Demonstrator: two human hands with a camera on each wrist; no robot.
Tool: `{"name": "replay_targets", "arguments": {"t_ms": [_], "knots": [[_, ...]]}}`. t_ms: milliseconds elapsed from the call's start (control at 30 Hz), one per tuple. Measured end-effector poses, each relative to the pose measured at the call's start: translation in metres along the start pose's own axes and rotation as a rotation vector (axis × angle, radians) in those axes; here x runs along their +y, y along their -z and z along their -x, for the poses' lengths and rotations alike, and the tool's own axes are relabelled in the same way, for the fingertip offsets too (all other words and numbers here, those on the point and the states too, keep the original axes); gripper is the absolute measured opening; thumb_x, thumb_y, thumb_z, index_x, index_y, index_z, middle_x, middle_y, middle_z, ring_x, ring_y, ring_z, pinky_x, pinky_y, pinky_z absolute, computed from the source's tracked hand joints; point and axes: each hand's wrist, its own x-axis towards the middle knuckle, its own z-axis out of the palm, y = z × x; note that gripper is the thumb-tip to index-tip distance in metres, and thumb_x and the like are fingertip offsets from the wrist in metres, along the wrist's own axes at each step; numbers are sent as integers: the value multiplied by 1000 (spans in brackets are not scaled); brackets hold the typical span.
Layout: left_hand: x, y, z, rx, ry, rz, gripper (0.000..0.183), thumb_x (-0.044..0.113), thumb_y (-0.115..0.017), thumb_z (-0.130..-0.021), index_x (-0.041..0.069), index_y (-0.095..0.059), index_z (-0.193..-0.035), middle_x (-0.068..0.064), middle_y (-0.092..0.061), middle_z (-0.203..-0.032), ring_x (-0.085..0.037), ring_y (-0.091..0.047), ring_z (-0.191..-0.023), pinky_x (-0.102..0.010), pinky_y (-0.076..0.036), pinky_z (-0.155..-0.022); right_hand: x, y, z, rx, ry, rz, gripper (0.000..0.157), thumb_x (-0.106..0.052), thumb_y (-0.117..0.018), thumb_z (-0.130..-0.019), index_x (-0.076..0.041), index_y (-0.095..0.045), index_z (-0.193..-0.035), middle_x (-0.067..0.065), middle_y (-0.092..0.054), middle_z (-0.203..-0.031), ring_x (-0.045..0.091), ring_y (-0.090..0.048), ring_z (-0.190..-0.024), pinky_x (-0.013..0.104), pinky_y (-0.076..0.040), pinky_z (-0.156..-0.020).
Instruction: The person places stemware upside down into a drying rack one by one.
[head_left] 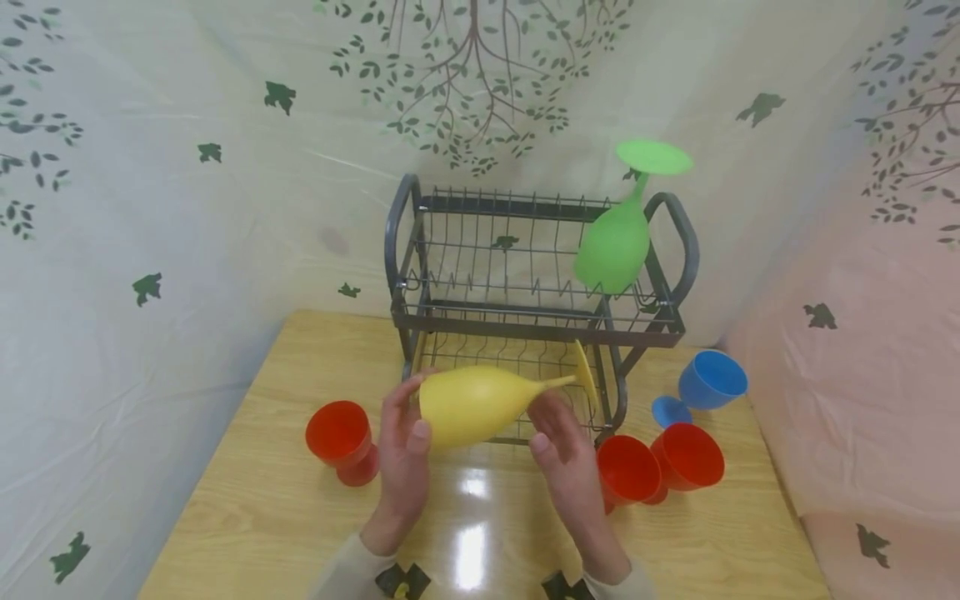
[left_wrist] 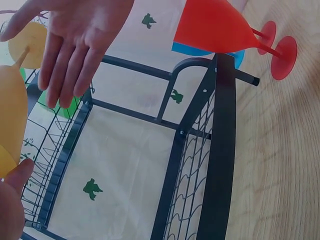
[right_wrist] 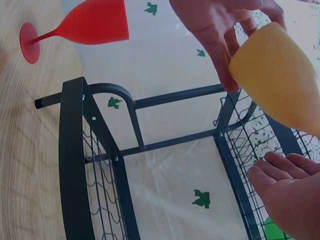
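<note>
A yellow plastic goblet (head_left: 476, 406) lies sideways in the air before the dish rack, its bowl to the left and its foot to the right. My left hand (head_left: 405, 467) grips it at the rim, thumb in front and fingers behind. Below the stem is my right hand (head_left: 572, 471), palm turned inward. In the right wrist view the fingers of the right hand (right_wrist: 290, 187) are extended and apart from the bowl. A green goblet (head_left: 615, 246) leans upside down at the right end of the upper tier of the rack (head_left: 540, 327).
One red goblet (head_left: 341, 435) stands left of the hands on the wooden table (head_left: 247, 500). Two more red goblets (head_left: 628, 468) stand close together at the right, with a blue goblet (head_left: 712, 380) behind them. A patterned cloth (head_left: 225, 208) hangs behind the rack.
</note>
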Motion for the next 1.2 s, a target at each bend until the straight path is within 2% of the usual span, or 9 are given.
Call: {"name": "replay_targets", "arguments": {"t_ms": [300,533,833,933,1067,1200], "knots": [[-4,-2,3,-31,-20,38,43,2,-43,-102,-3,-40,-144,-16,-48,-150,-28,-59,-130,-38,-59,-94,-2,-10,-1,-6,-3,27,55,-11,-59,-101,3,-44,-153,20,-51,-153,25,-55,-136,34,-48,-109],[-7,-5,3,-50,-38,51,43,8,-47,-105,-6,-37,-144,-16,-47,-150,-30,-56,-135,-40,-58,-97,-4,-14,-2,16,-34,4,52,-7,-60,-101,2,-47,-150,19,-57,-148,14,-60,-129,30,-52,-103],[-9,-4,6,-78,-36,43,48,12,-49,-107,-11,-32,-144,-25,-41,-151,-33,-55,-134,-42,-59,-96,-7,-18,-4,28,-48,-32,48,1,-58,-100,6,-46,-146,22,-56,-146,13,-59,-132,29,-50,-105],[-8,-3,6,-87,-35,19,49,12,-51,-106,-14,-33,-144,-29,-37,-155,-34,-48,-141,-42,-53,-105,-6,-16,-5,38,-35,-42,48,2,-58,-99,8,-47,-145,23,-58,-143,14,-60,-130,30,-52,-104],[-5,-3,5,-110,-10,-66,53,15,-53,-105,-13,-37,-147,-24,-31,-164,-33,-32,-152,-38,-37,-119,-7,-12,-6,63,-13,-38,48,4,-59,-98,8,-47,-144,20,-60,-141,16,-62,-128,31,-53,-102],[-3,0,2,-153,-52,-192,59,24,-55,-106,-8,-36,-153,-20,-29,-167,-34,-26,-155,-37,-29,-123,-10,-6,-6,85,-19,-29,49,4,-60,-98,7,-47,-145,15,-61,-141,15,-62,-128,31,-53,-103]]}}
